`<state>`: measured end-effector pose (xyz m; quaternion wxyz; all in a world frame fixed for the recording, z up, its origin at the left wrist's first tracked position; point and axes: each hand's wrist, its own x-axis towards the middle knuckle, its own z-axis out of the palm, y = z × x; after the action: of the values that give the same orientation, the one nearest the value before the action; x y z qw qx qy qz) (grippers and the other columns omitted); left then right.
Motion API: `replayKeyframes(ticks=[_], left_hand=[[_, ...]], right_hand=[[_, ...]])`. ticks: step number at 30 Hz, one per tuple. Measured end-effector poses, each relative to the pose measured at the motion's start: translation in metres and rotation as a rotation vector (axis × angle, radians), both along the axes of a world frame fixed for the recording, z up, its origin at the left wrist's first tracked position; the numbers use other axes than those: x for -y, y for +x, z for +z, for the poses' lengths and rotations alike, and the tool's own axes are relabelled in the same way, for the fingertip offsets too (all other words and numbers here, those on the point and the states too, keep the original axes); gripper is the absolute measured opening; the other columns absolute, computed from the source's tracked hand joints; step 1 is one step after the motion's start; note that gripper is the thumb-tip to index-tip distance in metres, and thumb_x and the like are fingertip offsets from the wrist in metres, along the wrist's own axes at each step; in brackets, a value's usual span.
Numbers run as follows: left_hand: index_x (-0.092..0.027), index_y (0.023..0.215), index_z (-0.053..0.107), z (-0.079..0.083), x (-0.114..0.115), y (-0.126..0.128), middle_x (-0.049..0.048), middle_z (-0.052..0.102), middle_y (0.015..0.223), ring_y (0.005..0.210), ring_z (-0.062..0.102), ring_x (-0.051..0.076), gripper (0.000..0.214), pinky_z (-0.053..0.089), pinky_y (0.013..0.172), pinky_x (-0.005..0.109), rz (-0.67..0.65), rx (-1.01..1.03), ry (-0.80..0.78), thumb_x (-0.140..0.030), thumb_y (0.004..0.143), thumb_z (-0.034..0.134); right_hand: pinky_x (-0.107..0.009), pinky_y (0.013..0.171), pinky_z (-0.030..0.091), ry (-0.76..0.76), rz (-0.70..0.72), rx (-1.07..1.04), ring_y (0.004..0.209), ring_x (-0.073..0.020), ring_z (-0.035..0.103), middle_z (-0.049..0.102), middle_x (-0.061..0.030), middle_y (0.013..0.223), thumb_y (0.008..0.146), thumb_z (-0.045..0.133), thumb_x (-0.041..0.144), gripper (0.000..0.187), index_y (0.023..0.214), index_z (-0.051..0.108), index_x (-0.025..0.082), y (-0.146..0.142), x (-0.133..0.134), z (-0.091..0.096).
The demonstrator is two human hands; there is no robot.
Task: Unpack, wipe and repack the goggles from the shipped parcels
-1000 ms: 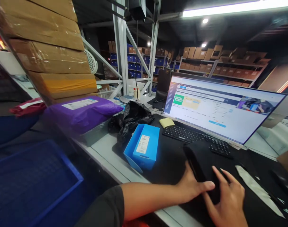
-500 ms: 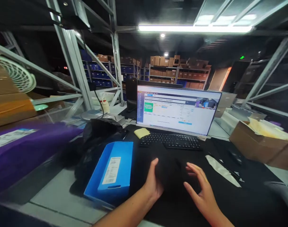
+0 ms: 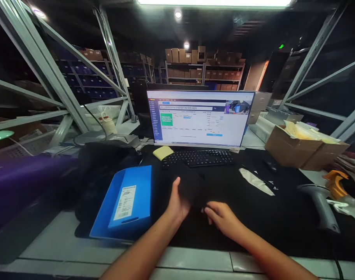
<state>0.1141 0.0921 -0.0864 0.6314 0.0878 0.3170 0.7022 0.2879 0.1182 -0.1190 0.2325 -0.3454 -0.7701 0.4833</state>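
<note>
Both hands, left hand and right hand, pressed open-fingered on black garment; could snag against keyboard just behind.

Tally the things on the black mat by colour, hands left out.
Black: 2, the folded black item under both hands and the keyboard
Blue: 1, the blue tray
Yellow: 1, the sticky-note pad
White: 1, the white strip
Total: 5
</note>
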Motion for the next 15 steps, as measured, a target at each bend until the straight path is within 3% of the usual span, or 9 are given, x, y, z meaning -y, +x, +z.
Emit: replayKeyframes(ticks=[4, 8, 10, 12, 15], left_hand=[[-0.012, 0.118, 0.067, -0.005, -0.005, -0.004, 0.0137, 0.075, 0.111, 0.110, 0.069, 0.029, 0.045, 0.050, 0.104, 0.041, 0.052, -0.044, 0.025, -0.048, 0.093, 0.056], [-0.013, 0.123, 0.064, -0.010, -0.004, -0.007, 0.0138, 0.073, 0.115, 0.114, 0.067, 0.030, 0.048, 0.048, 0.106, 0.043, 0.090, -0.113, 0.030, -0.045, 0.087, 0.065], [-0.017, 0.128, 0.061, -0.010, 0.000, -0.007, 0.0116, 0.071, 0.120, 0.119, 0.063, 0.030, 0.056, 0.045, 0.110, 0.043, 0.116, -0.158, 0.056, -0.035, 0.078, 0.077], [-0.019, 0.134, 0.056, -0.010, 0.004, -0.007, 0.0106, 0.067, 0.129, 0.128, 0.056, 0.032, 0.078, 0.038, 0.115, 0.045, 0.143, -0.359, 0.134, -0.023, 0.063, 0.087], [-0.017, 0.139, 0.051, -0.011, 0.010, -0.008, 0.0138, 0.056, 0.141, 0.138, 0.044, 0.037, 0.099, 0.026, 0.121, 0.050, 0.146, -0.967, 0.324, -0.017, 0.048, 0.089]], right_hand=[[-0.026, 0.055, 0.039, 0.004, -0.069, -0.002, 0.059, -0.0151, 0.054, 0.064, -0.0006, 0.066, 0.088, 0.062, 0.048, 0.030, 0.086, 0.071, 0.019, 0.008, -0.010, -0.002], [-0.030, 0.062, 0.048, 0.177, -0.221, -0.065, 0.071, -0.0177, 0.061, 0.069, -0.0064, 0.099, 0.085, 0.064, 0.040, 0.024, 0.098, 0.071, 0.021, 0.021, -0.020, 0.004], [-0.031, 0.065, 0.051, 0.255, -0.250, -0.120, 0.078, -0.0200, 0.064, 0.068, -0.0074, 0.102, 0.089, 0.059, 0.038, 0.023, 0.101, 0.071, 0.022, 0.029, -0.023, 0.015], [-0.032, 0.067, 0.053, 0.339, -0.288, -0.158, 0.084, -0.0215, 0.065, 0.068, -0.0076, 0.101, 0.093, 0.056, 0.037, 0.023, 0.104, 0.070, 0.023, 0.037, -0.023, 0.029], [-0.033, 0.071, 0.055, 0.531, -0.301, -0.200, 0.092, -0.0224, 0.065, 0.066, -0.0086, 0.111, 0.096, 0.054, 0.035, 0.025, 0.116, 0.065, 0.026, 0.047, -0.021, 0.051]])
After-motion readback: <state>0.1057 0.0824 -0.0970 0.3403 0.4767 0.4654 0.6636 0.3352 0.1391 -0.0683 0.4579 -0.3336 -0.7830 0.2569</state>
